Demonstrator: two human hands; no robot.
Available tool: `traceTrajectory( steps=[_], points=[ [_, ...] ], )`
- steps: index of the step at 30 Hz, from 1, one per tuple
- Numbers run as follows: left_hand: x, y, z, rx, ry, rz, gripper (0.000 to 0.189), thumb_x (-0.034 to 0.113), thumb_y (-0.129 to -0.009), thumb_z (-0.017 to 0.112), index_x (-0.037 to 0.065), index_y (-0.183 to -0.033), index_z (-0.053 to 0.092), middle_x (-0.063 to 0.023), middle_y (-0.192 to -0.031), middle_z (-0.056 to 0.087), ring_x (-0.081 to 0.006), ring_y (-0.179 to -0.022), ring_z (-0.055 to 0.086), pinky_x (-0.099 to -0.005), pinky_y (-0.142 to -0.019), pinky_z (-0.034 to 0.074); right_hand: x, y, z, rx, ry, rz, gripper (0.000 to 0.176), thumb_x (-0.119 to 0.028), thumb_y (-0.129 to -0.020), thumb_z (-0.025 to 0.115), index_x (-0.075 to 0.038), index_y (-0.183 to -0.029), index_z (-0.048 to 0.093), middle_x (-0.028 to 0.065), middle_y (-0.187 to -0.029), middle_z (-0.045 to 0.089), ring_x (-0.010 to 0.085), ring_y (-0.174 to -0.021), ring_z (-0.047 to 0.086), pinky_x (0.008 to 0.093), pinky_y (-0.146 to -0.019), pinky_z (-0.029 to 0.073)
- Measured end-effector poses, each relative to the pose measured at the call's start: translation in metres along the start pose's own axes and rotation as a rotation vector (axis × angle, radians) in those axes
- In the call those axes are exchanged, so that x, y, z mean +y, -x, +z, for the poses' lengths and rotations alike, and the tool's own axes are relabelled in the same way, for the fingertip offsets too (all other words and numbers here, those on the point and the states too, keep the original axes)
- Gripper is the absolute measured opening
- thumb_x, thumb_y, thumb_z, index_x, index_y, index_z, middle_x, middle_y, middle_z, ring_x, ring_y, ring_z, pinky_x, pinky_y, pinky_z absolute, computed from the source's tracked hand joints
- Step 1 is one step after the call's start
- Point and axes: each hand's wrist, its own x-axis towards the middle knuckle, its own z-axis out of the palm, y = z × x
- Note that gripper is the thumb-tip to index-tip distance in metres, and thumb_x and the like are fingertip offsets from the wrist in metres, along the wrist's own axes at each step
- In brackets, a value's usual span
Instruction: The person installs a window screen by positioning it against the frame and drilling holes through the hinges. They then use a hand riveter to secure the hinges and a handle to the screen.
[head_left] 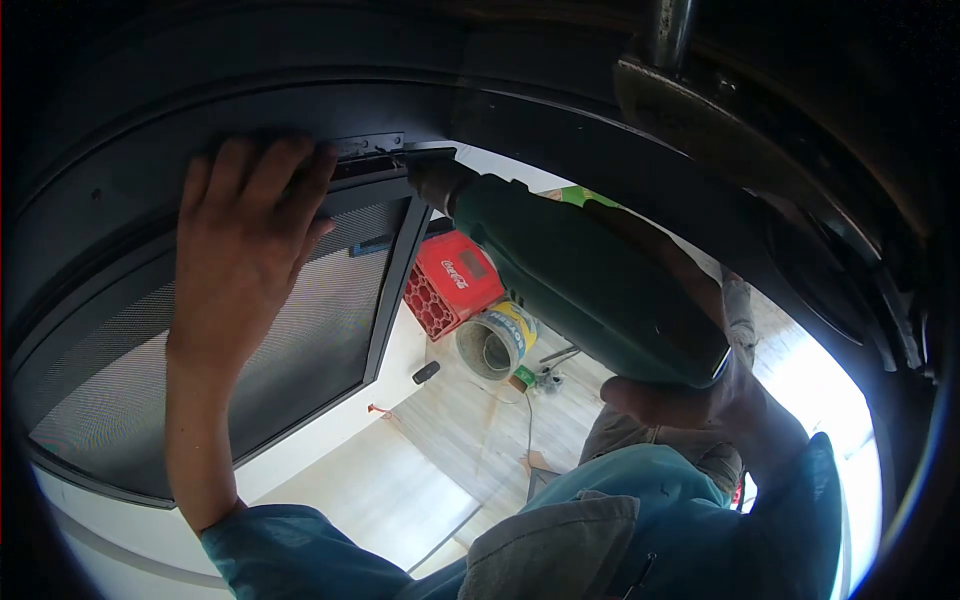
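My left hand is at the edge of a dark-framed mesh screen panel, its fingers bent over the frame and the thumb on the panel side. Just right of those fingers, a metal hinge with screw holes lies along the dark frame. My right hand is wrapped round a green power drill, much of the grip hidden behind its body. The drill's chuck points left, its tip right at the hinge by the panel's corner.
Below stand a red Coca-Cola crate and a bucket with a yellow label. A small dark object and a cord lie on the light floor. A metal bracket juts down at the upper right.
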Motion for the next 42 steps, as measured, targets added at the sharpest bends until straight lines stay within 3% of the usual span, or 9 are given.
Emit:
traceTrajectory(
  steps=[11, 15, 18, 23, 33, 41, 42],
  points=[
    [0.001, 0.001, 0.0, 0.044, -0.013, 0.014, 0.054, 0.021, -0.067, 0.08, 0.008, -0.119, 0.068, -0.0037, -0.119, 0.057, -0.0235, -0.103, 0.052, -0.0405, -0.09, 0.044, 0.012, -0.018, 0.002, -0.048, 0.045, -0.074, 0.099, -0.018, -0.063, 0.077, 0.007, -0.148, 0.033, 0.0297, -0.136, 0.053, 0.0397, -0.115, 0.064, 0.0459, -0.102, 0.052],
    [0.003, 0.003, 0.001, 0.01, 0.004, -0.011, 0.055, 0.023, -0.071, 0.078, 0.009, -0.122, 0.067, -0.0059, -0.122, 0.056, -0.028, -0.107, 0.052, -0.0462, -0.094, 0.045, 0.015, -0.016, 0.004, -0.017, 0.07, -0.123, 0.096, -0.014, -0.065, 0.076, 0.006, -0.148, 0.033, 0.0298, -0.138, 0.051, 0.0398, -0.115, 0.063, 0.046, -0.102, 0.052],
    [0.003, 0.002, 0.002, 0.018, -0.003, -0.008, 0.054, 0.022, -0.07, 0.078, 0.008, -0.121, 0.068, -0.0056, -0.121, 0.057, -0.0267, -0.106, 0.052, -0.0445, -0.093, 0.045, 0.001, -0.02, 0.0, -0.062, 0.106, -0.046, 0.095, -0.012, -0.065, 0.077, 0.005, -0.148, 0.034, 0.029, -0.14, 0.05, 0.0393, -0.117, 0.062, 0.046, -0.103, 0.05],
    [0.0, 0.003, 0.005, 0.047, -0.016, 0.021, 0.052, 0.021, -0.068, 0.079, 0.006, -0.118, 0.069, -0.0048, -0.12, 0.057, -0.0247, -0.107, 0.052, -0.0421, -0.092, 0.045, -0.003, -0.003, 0.014, 0.1, -0.151, 0.192, 0.092, -0.012, -0.064, 0.078, 0.002, -0.146, 0.038, 0.0247, -0.139, 0.052, 0.037, -0.119, 0.061, 0.0444, -0.106, 0.047],
    [0.005, 0.005, 0.0, 0.084, 0.016, 0.003, 0.047, 0.019, -0.07, 0.076, 0.004, -0.114, 0.07, -0.0046, -0.117, 0.059, -0.0247, -0.106, 0.053, -0.041, -0.091, 0.046, -0.047, -0.017, 0.024, 0.117, -0.172, 0.562, 0.085, -0.018, -0.064, 0.075, 0.001, -0.141, 0.046, 0.019, -0.131, 0.058, 0.0301, -0.12, 0.06, 0.0409, -0.107, 0.047],
    [0.005, 0.006, 0.005, 0.129, -0.052, 0.019, 0.036, 0.014, -0.076, 0.066, 0.003, -0.11, 0.072, -0.0051, -0.113, 0.059, -0.0238, -0.104, 0.054, -0.0393, -0.092, 0.047, -0.037, -0.005, 0.032, 0.146, -0.167, 0.574, 0.085, -0.019, -0.063, 0.079, -0.001, -0.14, 0.047, 0.0204, -0.134, 0.055, 0.0302, -0.122, 0.059, 0.0403, -0.105, 0.049],
    [0.005, 0.006, 0.007, 0.111, -0.054, 0.01, 0.041, 0.017, -0.075, 0.07, 0.005, -0.114, 0.071, -0.0053, -0.115, 0.059, -0.0244, -0.105, 0.054, -0.0407, -0.094, 0.047, -0.036, -0.006, 0.032, 0.151, -0.174, 0.572, 0.085, -0.019, -0.063, 0.079, -0.001, -0.14, 0.047, 0.0206, -0.134, 0.055, 0.0301, -0.122, 0.059, 0.04, -0.105, 0.049]
  ],
)
